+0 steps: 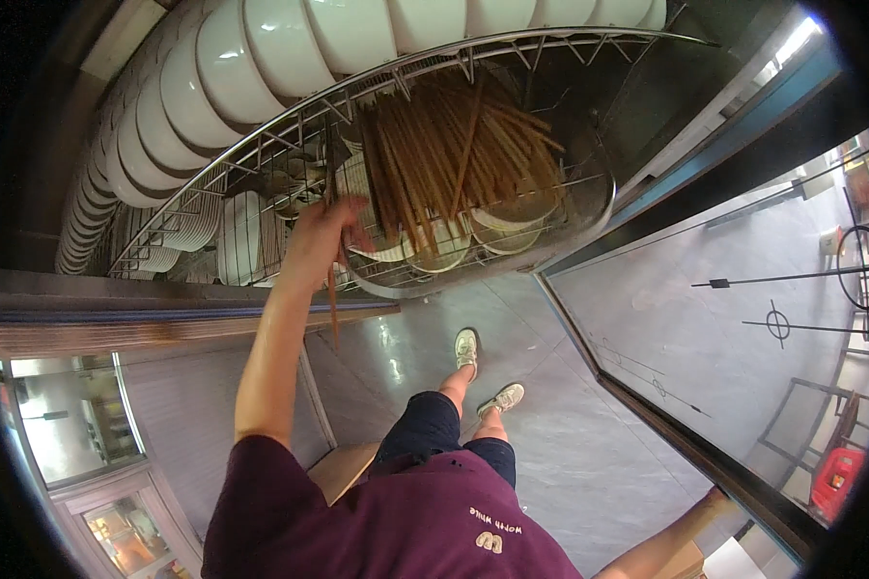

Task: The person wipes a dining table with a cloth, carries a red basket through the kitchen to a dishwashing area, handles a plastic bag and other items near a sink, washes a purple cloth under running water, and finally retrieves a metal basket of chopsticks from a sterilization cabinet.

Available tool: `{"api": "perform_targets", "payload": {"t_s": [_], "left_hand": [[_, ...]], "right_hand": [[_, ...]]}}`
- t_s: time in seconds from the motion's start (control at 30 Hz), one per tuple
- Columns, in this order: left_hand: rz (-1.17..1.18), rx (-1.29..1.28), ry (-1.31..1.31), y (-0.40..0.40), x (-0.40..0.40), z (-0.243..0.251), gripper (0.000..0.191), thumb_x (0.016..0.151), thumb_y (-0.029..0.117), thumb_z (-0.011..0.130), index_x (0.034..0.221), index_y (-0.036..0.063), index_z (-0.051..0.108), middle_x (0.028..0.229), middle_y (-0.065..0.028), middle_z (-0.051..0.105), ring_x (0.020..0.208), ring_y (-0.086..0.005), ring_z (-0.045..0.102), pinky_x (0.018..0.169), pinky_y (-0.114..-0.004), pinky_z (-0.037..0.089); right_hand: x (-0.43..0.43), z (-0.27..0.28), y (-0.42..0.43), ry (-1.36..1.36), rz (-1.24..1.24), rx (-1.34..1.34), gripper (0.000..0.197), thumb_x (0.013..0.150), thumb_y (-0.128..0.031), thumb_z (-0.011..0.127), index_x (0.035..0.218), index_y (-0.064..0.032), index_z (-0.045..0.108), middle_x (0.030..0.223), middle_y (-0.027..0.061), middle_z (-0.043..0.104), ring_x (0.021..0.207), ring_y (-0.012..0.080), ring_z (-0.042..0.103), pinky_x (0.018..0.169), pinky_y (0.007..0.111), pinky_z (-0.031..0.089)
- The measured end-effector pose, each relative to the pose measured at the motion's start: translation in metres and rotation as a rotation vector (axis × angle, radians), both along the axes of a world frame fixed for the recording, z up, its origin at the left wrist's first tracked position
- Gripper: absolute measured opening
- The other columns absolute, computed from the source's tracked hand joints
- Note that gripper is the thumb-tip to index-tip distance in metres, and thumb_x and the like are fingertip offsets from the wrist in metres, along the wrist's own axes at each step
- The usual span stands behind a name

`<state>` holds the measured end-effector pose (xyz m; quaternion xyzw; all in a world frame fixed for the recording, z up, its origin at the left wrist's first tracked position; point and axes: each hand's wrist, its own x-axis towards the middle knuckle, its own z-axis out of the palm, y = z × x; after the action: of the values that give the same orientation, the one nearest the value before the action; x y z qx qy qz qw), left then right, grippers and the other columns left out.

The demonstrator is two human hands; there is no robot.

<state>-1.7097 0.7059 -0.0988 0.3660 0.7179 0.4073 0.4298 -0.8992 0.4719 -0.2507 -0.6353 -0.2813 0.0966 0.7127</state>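
My left hand (pixel 327 228), slightly blurred, is at the front of a wire rack inside a cabinet. Thin brown chopsticks (pixel 334 307) run upright through its fingers, jutting above and below the hand. Just right of it, a large heap of wooden chopsticks (pixel 434 152) lies across the rack. Beneath the heap, white bowls (pixel 442 250) show in part. My right hand (pixel 718 499) is at the lower right, against the dark frame (pixel 666 427) of an open glass door; its fingers are hidden, so its grip cannot be made out.
Above, white bowls (pixel 224 79) stand nested in a long row behind the curved metal rail (pixel 290 116). Stacked white plates (pixel 192 221) are at the left. Beyond the glass door (pixel 666 304) is a red plastic item (pixel 836 481). A cardboard box (pixel 344 470) sits by my left side.
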Motion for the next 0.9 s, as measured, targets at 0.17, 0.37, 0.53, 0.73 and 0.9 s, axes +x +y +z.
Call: {"api": "perform_targets", "payload": {"t_s": [0.17,0.37,0.53,0.73,0.9], "left_hand": [[0.000,-0.022,-0.058,-0.083,0.021,0.009,0.026,0.083,0.014,0.042,0.095,-0.0040,0.056,0.056,-0.0083,0.058,0.050,-0.0085,0.049,0.045,-0.021,0.034],[-0.010,0.002,-0.061,-0.132,0.035,0.003,0.030,0.080,0.007,0.039,0.104,-0.0064,0.052,0.059,-0.0084,0.059,0.057,-0.0110,0.053,0.055,-0.025,0.039],[-0.025,-0.007,0.045,-0.146,0.032,-0.012,0.034,0.082,0.010,0.040,0.111,-0.0045,0.050,0.061,-0.0063,0.060,0.051,-0.0073,0.047,0.050,-0.023,0.037],[-0.052,-0.053,0.110,-0.149,0.033,-0.002,0.035,0.084,0.010,0.040,0.114,-0.0039,0.049,0.061,-0.0064,0.059,0.060,-0.0079,0.051,0.057,-0.023,0.039],[-0.102,-0.117,0.151,-0.150,0.028,-0.010,0.035,0.083,0.010,0.040,0.116,-0.0006,0.049,0.062,-0.0079,0.060,0.061,-0.0091,0.055,0.055,-0.024,0.041]], "right_hand": [[-0.060,-0.077,-0.053,-0.120,-0.099,-0.084,0.015,0.078,-0.024,0.051,0.071,-0.0109,0.054,0.067,0.0020,0.053,0.059,0.0160,0.050,0.055,0.028,0.044],[-0.346,-0.037,0.042,0.884,0.758,-0.805,0.043,0.085,-0.046,0.043,0.107,-0.0108,0.051,0.097,0.0080,0.059,0.093,0.0210,0.054,0.076,0.041,0.044],[-0.456,0.074,0.183,1.069,1.430,-0.457,0.068,0.084,-0.058,0.034,0.131,-0.0094,0.031,0.127,0.0105,0.041,0.118,0.0246,0.037,0.080,0.043,0.044],[-0.488,0.125,0.210,0.655,1.458,-0.651,0.051,0.087,-0.026,0.043,0.129,-0.0009,0.030,0.125,0.0120,0.043,0.106,0.0249,0.049,0.072,0.038,0.051],[-0.498,0.115,0.200,0.808,1.388,-0.583,0.047,0.087,-0.023,0.043,0.128,-0.0015,0.032,0.122,0.0120,0.045,0.103,0.0246,0.050,0.068,0.037,0.051]]}}
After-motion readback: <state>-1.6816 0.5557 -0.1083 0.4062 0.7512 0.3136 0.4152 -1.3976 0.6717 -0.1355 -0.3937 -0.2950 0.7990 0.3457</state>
